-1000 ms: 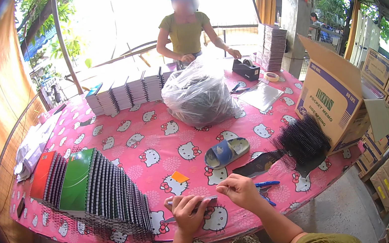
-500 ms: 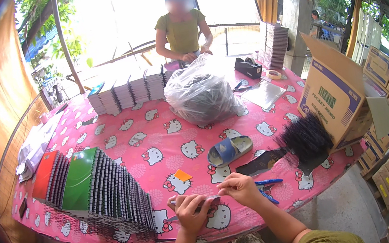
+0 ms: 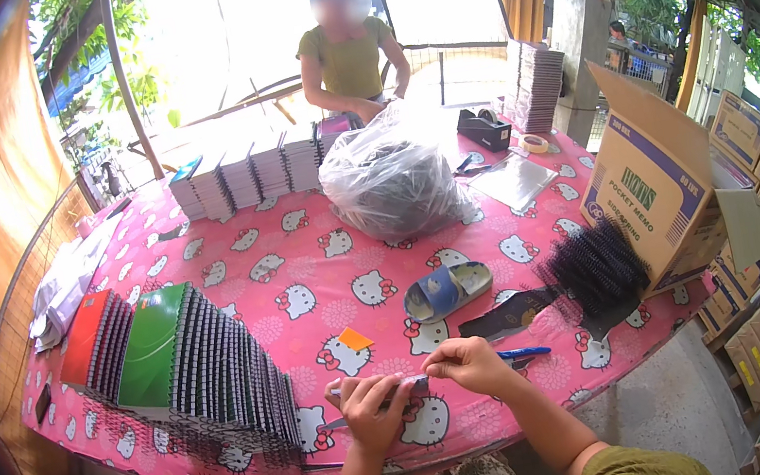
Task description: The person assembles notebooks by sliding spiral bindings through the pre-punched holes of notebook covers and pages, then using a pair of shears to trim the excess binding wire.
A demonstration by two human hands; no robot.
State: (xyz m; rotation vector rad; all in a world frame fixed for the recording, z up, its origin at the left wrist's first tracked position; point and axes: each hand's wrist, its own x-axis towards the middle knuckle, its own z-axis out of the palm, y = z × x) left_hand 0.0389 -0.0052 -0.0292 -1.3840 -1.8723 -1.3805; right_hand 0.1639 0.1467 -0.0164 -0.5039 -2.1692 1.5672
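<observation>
My left hand is closed around a thin, small notebook, seen nearly edge-on above the pink tablecloth. Fingers and thumb hide most of it. At its right end my right hand pinches with thumb and forefinger; whatever lies between those fingertips is too small to make out. Blue-handled pliers lie just beyond my right wrist, partly covered by it. An orange slip of card rests beyond my left hand. Farther off is a blue slipper.
Spiral notebooks with green and red covers are stacked at left. Black plastic coils lie at right beside an open carton. Beyond sit a filled plastic bag, a tape dispenser and more notebooks. A person stands opposite.
My right hand has shifted slightly, and its wrist now covers more of the pliers. My left hand keeps its hold on the notebook. The person opposite has moved a little to the left.
</observation>
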